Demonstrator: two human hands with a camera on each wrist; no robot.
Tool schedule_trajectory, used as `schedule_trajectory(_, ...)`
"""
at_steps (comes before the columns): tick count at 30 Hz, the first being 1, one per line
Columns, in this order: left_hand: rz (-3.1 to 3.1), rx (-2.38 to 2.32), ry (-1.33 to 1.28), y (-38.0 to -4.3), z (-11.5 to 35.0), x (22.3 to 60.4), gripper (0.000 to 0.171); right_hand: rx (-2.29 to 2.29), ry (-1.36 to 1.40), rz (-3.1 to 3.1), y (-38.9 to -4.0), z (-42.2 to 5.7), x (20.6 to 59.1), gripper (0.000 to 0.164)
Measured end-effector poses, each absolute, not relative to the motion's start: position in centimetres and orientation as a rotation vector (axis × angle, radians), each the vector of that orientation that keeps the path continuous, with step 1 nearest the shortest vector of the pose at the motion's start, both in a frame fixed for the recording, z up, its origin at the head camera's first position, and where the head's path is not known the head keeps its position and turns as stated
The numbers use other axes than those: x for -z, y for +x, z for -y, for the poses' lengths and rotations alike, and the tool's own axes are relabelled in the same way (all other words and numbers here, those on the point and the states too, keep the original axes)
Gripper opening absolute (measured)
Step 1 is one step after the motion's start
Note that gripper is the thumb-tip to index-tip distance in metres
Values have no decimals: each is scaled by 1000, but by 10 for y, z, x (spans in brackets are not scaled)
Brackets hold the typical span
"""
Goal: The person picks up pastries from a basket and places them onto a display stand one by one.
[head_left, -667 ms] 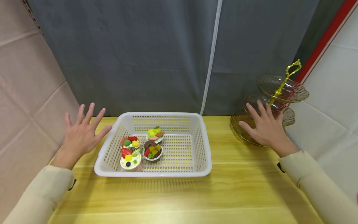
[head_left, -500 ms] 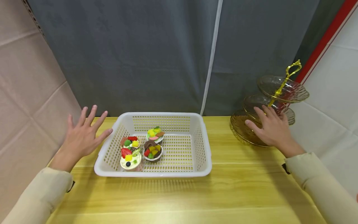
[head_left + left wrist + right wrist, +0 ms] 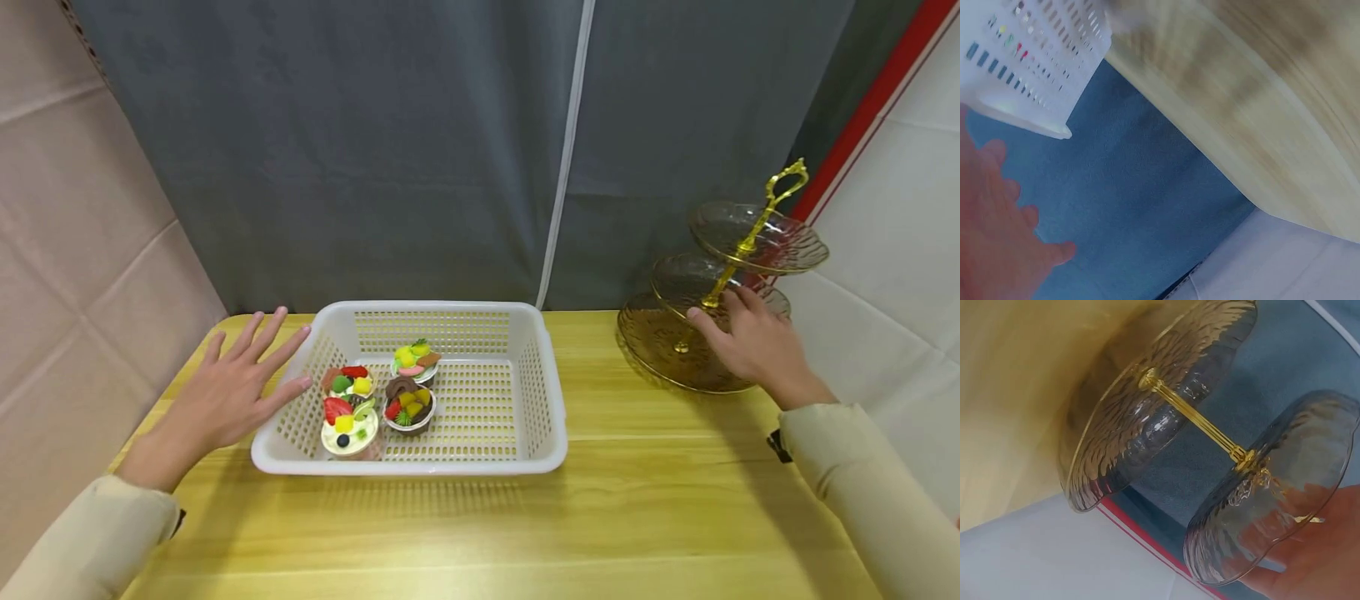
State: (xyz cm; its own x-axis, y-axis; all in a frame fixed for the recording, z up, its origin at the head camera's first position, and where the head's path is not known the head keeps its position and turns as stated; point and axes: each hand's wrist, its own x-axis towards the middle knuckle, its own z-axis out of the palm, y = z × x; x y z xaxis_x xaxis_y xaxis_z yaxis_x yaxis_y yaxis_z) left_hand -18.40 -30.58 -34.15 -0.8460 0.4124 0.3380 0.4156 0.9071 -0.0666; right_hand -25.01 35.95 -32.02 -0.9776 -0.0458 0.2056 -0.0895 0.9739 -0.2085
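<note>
My left hand (image 3: 232,387), fingers straight and spread, hovers over the left rim of a white perforated plastic basket (image 3: 480,468). Inside the basket's left half sit several cupcakes with fruit toppings, among them a chocolate one (image 3: 409,408) and a cream one with strawberry (image 3: 351,433). On the right, my right hand (image 3: 765,346) is at a three-tier glass cake stand (image 3: 759,237) with a gold stem, its fingertips over the middle plate. In the right wrist view, that hand (image 3: 1322,550) shows partly through a glass plate (image 3: 1285,481); whether it touches is unclear.
The wooden table (image 3: 480,533) carries the basket and stand. A grey curtain (image 3: 360,167) hangs behind its back edge. White cloth (image 3: 892,275) with a red strip borders the right side, close to the stand; pale cloth (image 3: 97,250) covers the left.
My right hand has moved right, over the stand's middle plate. My left hand has come down and slightly right, towards the basket rim. Basket, cupcakes and stand have stayed put.
</note>
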Motion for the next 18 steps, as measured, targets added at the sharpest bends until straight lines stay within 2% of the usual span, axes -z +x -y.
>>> schedule_trajectory(7, 2754, 38, -729, -174, 304, 345, 70, -569, 7, 3094, -260, -364, 303, 101)
schedule_trajectory(12, 2762, 108, -855, -165, 304, 346, 66, -864, -64, 3065, -267, -363, 293, 101)
schedule_trajectory(18, 2730, 116, -931, -160, 304, 349, 73, -1139, -121, 2979, -273, -369, 287, 103)
